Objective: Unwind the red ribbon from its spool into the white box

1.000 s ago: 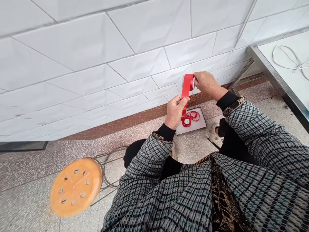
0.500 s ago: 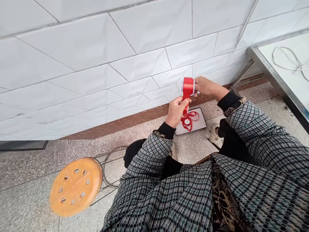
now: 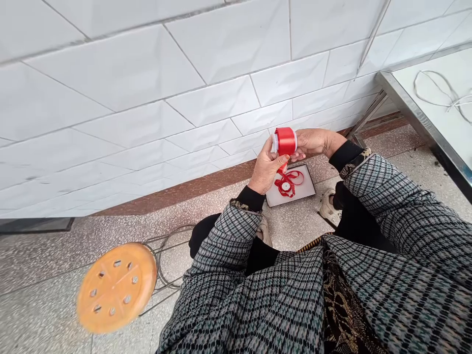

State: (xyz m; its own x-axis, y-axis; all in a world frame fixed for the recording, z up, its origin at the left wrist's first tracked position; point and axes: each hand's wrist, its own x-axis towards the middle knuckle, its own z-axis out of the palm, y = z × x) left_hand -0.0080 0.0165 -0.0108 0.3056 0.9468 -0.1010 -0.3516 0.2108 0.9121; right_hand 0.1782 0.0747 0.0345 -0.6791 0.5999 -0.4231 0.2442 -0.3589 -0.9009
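While the left hand (image 3: 262, 171) pinches the wide red ribbon (image 3: 286, 141) with its thumb pressed just below the roll, the white spool (image 3: 275, 143) that the ribbon is wound on sits between the two hands. The right hand (image 3: 313, 141) meets the spool at its other end, fingers curled near that rim; they are partly hidden, so I cannot tell whether they are closed on it or only steadying it. With support at the two ends, a loose touch on that side could let the spool tip or drop out, and a slack thumb could let turns of ribbon spring free.

Below the grip, a shallow white box (image 3: 307, 189) lies on the floor, holding a small reel (image 3: 286, 187) among loops of narrower red ribbon (image 3: 299, 176). A scrap of red shows under the thumb, but whether it joins those loops is unclear; if it does, a pull from above could drag or knot them.

Farther out, a shoe (image 3: 328, 206) stands right of the box and below the grip, near enough to nudge it if the foot shifts. Well to the left and lower is an orange stool (image 3: 117, 287); to the right, a metal-edged table (image 3: 424, 110) bears a pale cable (image 3: 435, 98).
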